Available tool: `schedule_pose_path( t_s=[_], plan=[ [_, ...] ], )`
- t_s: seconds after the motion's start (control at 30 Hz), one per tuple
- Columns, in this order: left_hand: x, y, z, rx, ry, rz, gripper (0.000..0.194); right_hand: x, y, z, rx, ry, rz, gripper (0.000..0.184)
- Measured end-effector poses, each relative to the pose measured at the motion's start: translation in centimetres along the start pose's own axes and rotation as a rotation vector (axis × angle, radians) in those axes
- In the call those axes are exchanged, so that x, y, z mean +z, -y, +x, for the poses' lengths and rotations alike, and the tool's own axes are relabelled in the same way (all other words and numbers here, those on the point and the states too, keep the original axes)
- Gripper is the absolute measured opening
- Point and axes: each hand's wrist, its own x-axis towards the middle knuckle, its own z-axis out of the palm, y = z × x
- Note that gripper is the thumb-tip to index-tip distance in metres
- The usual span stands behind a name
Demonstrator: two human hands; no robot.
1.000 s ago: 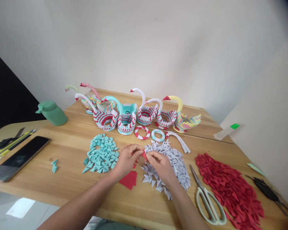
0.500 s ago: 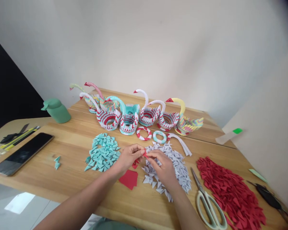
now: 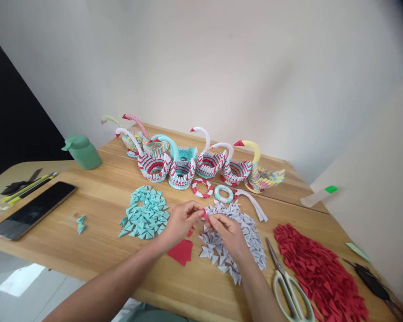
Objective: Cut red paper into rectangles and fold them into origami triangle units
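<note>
Left hand (image 3: 184, 222) and right hand (image 3: 229, 230) nearly closed, fingertips pinching one small red paper piece (image 3: 205, 215) above the grey triangles' (image 3: 251, 232) left edge. Its folding looks partway; flat red sheets (image 3: 181, 252) lie unfolded on the surface (image 3: 104, 250). Heaped red triangles (image 3: 319, 268) and paper swans (image 3: 182, 180) look finished. No legible writing or brands.

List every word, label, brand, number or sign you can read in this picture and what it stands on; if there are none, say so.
None: no word, label, brand, number or sign can be read.
Phone: dark screen, nothing legible.
Green-capped tube: any print is too small or blurred to read.
Red paper piece held between left hand and right hand: no readable print.
</note>
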Motion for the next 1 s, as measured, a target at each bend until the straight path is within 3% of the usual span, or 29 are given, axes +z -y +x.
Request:
schedule_pose_path(
  t_s=[0.4, 0.6, 0.73, 0.87, 1.0],
  plan=[
    [-0.09, -0.67, -0.43, 0.071, 0.009, 0.217, 0.017, -0.06, -0.36, 0.02, 0.030, 0.060, -0.015, 0.026],
    [0.12, -0.85, -0.66, 0.103, 0.001, 0.243, 0.015, -0.02, 0.14, -0.07, -0.053, 0.064, -0.185, 0.023],
    [0.24, -0.68, -0.47, 0.029, -0.010, 0.098, 0.014, -0.18, 0.61, -0.28, -0.153, 0.041, -0.341, 0.023],
    [0.14, -0.62, -0.03, -0.106, 0.022, -0.209, 0.023, -0.50, 0.47, -0.31, -0.261, -0.075, -0.313, 0.018],
    [-0.01, -0.84, 0.05, -0.229, 0.086, -0.354, 0.037, -0.53, 0.25, -0.02, -0.520, -0.158, -0.407, 0.018]
  ],
)
